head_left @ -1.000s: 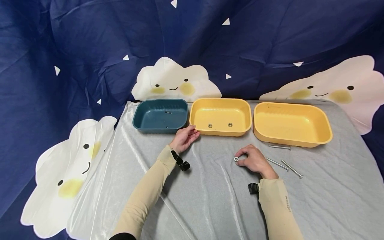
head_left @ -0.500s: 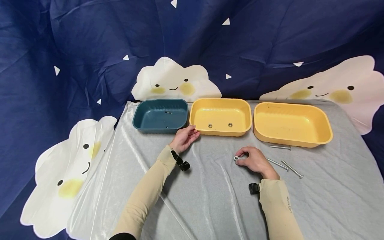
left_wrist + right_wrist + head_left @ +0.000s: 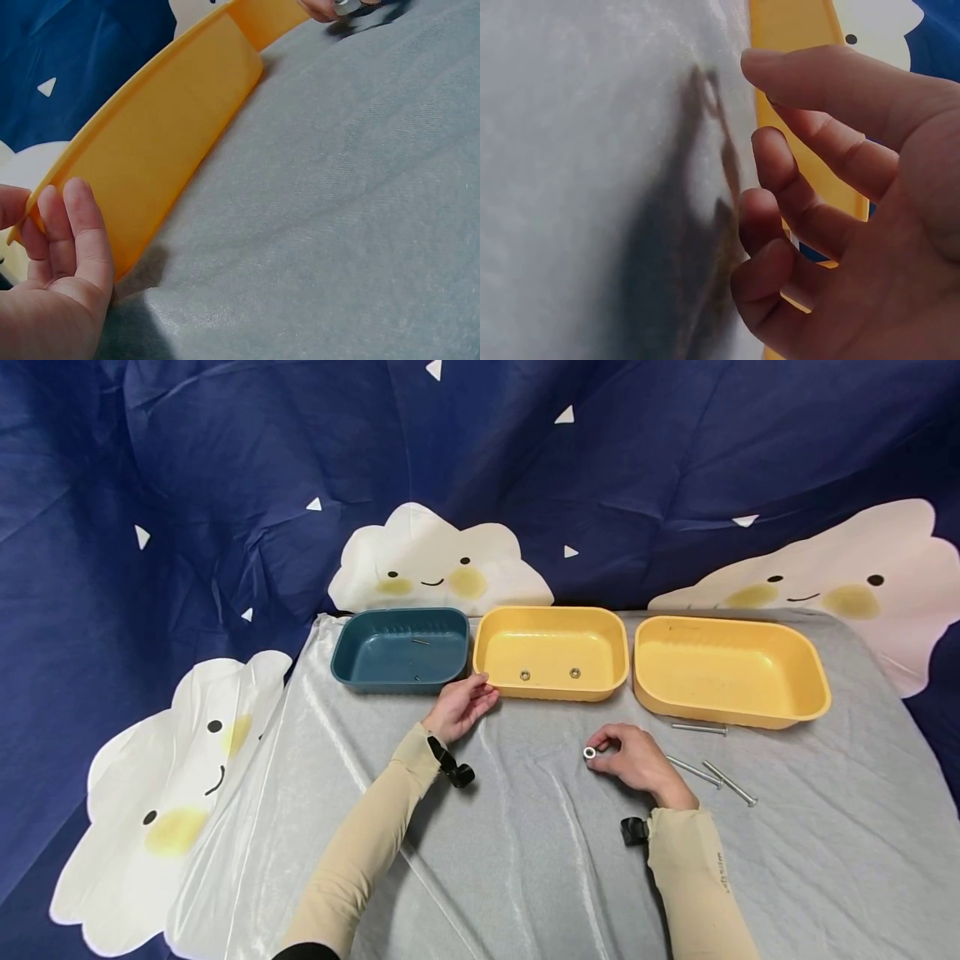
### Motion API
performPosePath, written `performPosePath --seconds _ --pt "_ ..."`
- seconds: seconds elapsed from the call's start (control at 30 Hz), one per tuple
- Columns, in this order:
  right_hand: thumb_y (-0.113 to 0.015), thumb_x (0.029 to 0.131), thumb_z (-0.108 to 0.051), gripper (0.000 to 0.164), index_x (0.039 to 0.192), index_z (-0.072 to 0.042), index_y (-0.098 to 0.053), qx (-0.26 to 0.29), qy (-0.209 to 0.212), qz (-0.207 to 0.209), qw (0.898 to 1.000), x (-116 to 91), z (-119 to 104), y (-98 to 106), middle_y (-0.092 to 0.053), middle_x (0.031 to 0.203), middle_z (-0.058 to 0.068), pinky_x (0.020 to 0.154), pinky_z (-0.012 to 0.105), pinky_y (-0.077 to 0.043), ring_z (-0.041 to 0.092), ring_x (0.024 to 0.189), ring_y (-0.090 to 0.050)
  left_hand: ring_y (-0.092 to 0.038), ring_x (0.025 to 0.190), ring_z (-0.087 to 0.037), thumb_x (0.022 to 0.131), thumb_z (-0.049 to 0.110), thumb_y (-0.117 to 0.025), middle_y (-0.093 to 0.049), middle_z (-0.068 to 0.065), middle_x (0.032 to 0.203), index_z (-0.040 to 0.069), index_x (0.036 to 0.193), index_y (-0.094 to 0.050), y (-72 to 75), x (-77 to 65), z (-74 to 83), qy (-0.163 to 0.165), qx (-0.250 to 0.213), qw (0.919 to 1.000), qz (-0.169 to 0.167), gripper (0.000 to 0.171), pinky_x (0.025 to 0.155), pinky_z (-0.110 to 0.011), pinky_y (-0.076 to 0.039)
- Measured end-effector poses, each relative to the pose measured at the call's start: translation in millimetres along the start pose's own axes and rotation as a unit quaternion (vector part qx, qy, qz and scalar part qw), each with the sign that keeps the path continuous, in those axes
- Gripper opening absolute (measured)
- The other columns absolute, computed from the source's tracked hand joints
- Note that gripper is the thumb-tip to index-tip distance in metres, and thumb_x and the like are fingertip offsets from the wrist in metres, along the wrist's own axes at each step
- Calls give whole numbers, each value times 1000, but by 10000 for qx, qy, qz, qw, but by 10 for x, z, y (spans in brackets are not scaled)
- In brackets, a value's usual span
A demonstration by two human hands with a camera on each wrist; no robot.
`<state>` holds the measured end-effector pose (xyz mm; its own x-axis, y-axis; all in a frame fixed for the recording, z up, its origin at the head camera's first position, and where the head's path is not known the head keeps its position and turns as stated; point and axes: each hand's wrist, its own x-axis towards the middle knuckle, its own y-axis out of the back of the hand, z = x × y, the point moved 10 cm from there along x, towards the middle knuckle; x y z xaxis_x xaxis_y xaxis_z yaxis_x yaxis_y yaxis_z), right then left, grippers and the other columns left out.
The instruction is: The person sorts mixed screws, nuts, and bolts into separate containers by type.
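My left hand (image 3: 457, 708) pinches the near left rim of the middle yellow bin (image 3: 551, 694); in the left wrist view the thumb and fingers lie on either side of that rim. Two nuts, a left one (image 3: 525, 675) and a right one (image 3: 575, 673), lie in this bin. Over the cloth in front, my right hand (image 3: 637, 764) holds a metal nut (image 3: 589, 752) between thumb and fingertips, its hole facing the head camera. The same nut (image 3: 346, 7) shows at the top of the left wrist view. In the right wrist view the fingers hide it.
Left of the middle bin stands a dark teal bin (image 3: 401, 685) with small thin metal pieces inside. A larger yellow bin (image 3: 720, 714) is at the right. Three long bolts, one of them a slanting bolt (image 3: 731, 783), lie on the grey cloth (image 3: 525, 860) beside my right hand.
The nut in my right hand has risen slightly, away from me, as the fingertips shift a little. My left hand stays on the bin's rim.
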<state>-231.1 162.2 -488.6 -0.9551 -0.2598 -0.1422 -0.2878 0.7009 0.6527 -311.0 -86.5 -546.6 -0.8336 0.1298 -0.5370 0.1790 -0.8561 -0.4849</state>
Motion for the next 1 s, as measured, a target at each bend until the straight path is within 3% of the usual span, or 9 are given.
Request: performPosePath --seconds 0.3,0.73,1.0 --pt "-76 77 -11 14 89 -9 -69 77 74 245 9996 3 -88 74 -65 82 3 65 25 -39 12 69 -49 -67 65 -13 96 7 -56 -64 -4 71 -1 101 -56 4 -5 0 9 -24 10000 -11 9 66 -21 -57" --pt "-75 81 -11 16 95 -7 -67 157 229 665 9974 47 -241 230 -65 89 9 58 23 -41 14 70 -49 -67 66 -14 96 8 -56 -64 -5 71 0 96 -57 4 0 0 8 -78 9999 -89 7 67 -22 -57" --pt "-73 84 -12 16 98 -8 -66 187 311 1042 9939 104 -333 331 -63 91 8 63 24 -39 17 74 -49 -67 67 -13 96 8 -56 -64 -4 73 1 96 -57 -9 -4 2 3 -6 9999 -102 7 68 -21 -57"
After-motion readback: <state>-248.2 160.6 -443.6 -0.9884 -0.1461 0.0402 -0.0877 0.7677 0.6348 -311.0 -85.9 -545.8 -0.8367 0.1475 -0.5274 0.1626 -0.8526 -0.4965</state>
